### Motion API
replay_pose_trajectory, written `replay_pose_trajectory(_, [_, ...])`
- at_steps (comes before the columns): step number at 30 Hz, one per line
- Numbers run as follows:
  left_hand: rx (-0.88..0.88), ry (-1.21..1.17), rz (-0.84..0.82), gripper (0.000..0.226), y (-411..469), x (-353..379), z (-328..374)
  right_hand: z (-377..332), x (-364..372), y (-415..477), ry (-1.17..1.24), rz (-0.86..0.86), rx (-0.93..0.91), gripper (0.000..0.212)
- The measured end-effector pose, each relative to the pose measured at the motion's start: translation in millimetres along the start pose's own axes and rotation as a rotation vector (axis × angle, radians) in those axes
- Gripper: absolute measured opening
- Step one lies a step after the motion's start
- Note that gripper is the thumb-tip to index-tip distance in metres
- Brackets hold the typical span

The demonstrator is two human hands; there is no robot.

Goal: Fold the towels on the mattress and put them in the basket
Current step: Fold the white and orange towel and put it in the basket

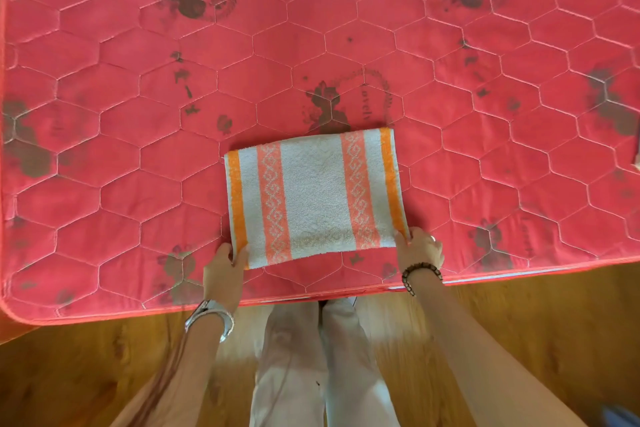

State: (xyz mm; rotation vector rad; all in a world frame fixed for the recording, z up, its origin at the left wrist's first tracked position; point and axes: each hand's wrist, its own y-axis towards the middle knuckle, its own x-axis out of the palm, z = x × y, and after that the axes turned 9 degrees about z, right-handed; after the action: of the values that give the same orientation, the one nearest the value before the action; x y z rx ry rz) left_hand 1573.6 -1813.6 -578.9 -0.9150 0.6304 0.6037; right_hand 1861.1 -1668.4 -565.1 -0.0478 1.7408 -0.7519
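Note:
A white towel (316, 196) with orange and pink patterned stripes lies folded flat on the red quilted mattress (138, 163), near its front edge. My left hand (224, 265) pinches the towel's near left corner. My right hand (418, 248) pinches the near right corner. Both corners sit low on the mattress. No basket is in view.
The mattress fills most of the view, with dark flower prints across it. Its front edge (346, 295) runs just behind my wrists. Below it is a wooden floor (86, 367), and my legs in light trousers (311, 357) stand against the mattress.

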Motion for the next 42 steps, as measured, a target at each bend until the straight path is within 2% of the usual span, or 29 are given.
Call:
replay_pose_trajectory(2, [-0.012, -0.024, 0.02, 0.039, -4, 1, 1, 2, 3, -4, 0.011, 0.024, 0.0, 0.035])
replay_pose_trajectory(5, [0.006, -0.073, 0.075, 0.03, -4, 0, 7, -4, 4, -9, 0.095, 0.162, -0.011, 0.026])
replay_pose_trajectory(7, [0.024, -0.126, 0.131, 0.019, 3, -1, 11, -13, 3, -11, 0.145, 0.267, -0.07, 0.027])
replay_pose_trajectory(10, [0.045, -0.199, 0.188, 0.02, 22, -4, 24, -32, 2, -8, 0.161, 0.323, -0.212, 0.035])
replay_pose_trajectory(14, [0.027, -0.313, 0.216, 0.022, 55, -12, 54, -65, 4, 1, 0.23, 0.257, -0.404, 0.035])
replay_pose_trajectory(18, [0.039, -0.379, 0.171, 0.026, 93, -15, 79, -106, 11, 3, 0.255, 0.114, -0.617, 0.051])
replay_pose_trajectory(21, [0.089, -0.381, 0.147, 0.021, 113, -15, 96, -134, 24, 0, 0.091, 0.035, -0.825, 0.057])
replay_pose_trajectory(24, [0.122, -0.332, 0.179, 0.019, 130, -13, 105, -156, 37, -1, -0.04, -0.022, -0.944, 0.064])
replay_pose_trajectory(31, [0.101, -0.322, 0.191, 0.025, 139, -8, 95, -164, 48, 4, -0.157, -0.043, -0.903, 0.067])
replay_pose_trajectory(35, [0.025, -0.386, 0.19, 0.033, 126, -14, 84, -167, 48, -2, -0.028, -0.048, -0.891, 0.069])
replay_pose_trajectory(37, [0.012, -0.364, 0.102, 0.034, 112, -19, 74, -168, 48, -7, 0.078, -0.063, -0.854, 0.067])
replay_pose_trajectory(42, [0.049, -0.14, -0.198, 0.036, 76, -29, 40, -176, 50, -29, 0.303, -0.111, -0.728, 0.06])
